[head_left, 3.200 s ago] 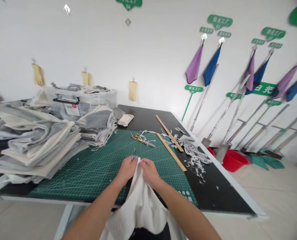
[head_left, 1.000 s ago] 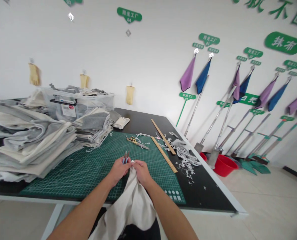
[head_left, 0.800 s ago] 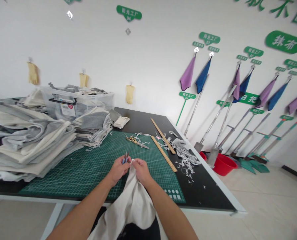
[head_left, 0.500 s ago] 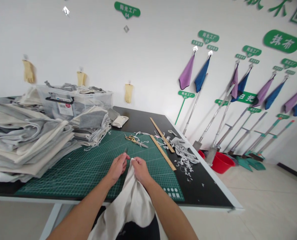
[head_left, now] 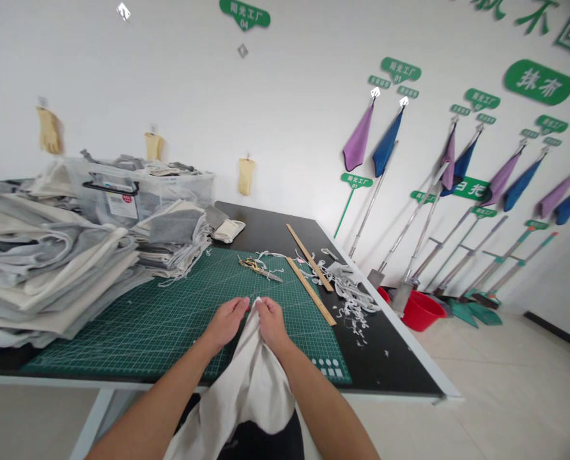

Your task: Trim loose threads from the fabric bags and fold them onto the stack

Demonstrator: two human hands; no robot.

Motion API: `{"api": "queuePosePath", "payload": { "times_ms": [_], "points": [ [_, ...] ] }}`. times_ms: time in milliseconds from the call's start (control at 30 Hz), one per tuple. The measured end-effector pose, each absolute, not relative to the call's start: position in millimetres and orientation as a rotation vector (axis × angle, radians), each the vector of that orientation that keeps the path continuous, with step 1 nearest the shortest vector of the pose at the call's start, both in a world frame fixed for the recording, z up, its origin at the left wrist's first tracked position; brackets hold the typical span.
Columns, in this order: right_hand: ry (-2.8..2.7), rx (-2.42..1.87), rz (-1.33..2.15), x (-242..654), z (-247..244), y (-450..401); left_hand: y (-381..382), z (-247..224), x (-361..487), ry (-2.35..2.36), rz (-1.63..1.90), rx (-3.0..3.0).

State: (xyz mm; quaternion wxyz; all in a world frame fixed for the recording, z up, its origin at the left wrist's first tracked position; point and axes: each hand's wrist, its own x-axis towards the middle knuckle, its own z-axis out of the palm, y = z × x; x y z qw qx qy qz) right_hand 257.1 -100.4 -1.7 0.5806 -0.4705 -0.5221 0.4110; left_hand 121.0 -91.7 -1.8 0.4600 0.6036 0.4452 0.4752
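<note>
My left hand [head_left: 229,321] is closed in a pinch on a small thin-tipped tool [head_left: 254,295]; its slim tip points up beside the cloth, and the fingers hide most of it. With finger and thumb, my right hand [head_left: 270,321] grips the gathered upper end of an off-white cloth [head_left: 246,377]. The cloth hangs down from there over my lap. Both hands are close together above the near part of the green cutting mat [head_left: 179,319]. Gold-handled scissors [head_left: 261,271] lie on the mat beyond them.
Two wooden rulers [head_left: 311,291] lie right of the scissors, near a heap of fabric scraps [head_left: 354,294]. Stacks of grey and white cloth [head_left: 59,268] rise on the left, before a clear plastic box [head_left: 170,191]. A red bucket [head_left: 422,311] stands on the floor.
My left hand has moved slightly right, bringing the tool's tip close to the cloth's upper end. The right hand keeps its grip. The view has shifted slightly.
</note>
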Motion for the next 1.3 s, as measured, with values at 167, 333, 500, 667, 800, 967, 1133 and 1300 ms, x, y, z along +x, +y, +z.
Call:
{"api": "queuePosePath", "payload": {
  "times_ms": [167, 333, 500, 667, 800, 967, 1133, 1300],
  "points": [
    [-1.236, -1.11, 0.938, 257, 1, -102, -90, 0, 119, 1.118, 1.134, 1.531],
    [-1.324, -1.115, 0.941, 256, 3, -104, -86, -7, 118, 1.13, 1.126, 1.5],
    [-1.422, -1.124, 0.935, 255, 2, -104, -83, -13, 120, 1.106, 1.15, 1.434],
    [-1.475, -1.142, 0.916, 255, 2, -104, -85, -9, 120, 1.061, 1.143, 1.405],
    [-1.495, -1.15, 0.897, 255, 0, -103, -86, -5, 118, 1.032, 1.119, 1.388],
    [-1.504, -1.165, 0.908, 255, -3, -101, -86, -3, 116, 1.02, 1.129, 1.378],
    [-1.505, -1.167, 0.921, 255, -3, -101, -86, -4, 115, 1.003, 1.154, 1.366],
    [-1.488, -1.153, 0.912, 255, -1, -102, -86, -6, 118, 1.012, 1.149, 1.365]
  ]
}}
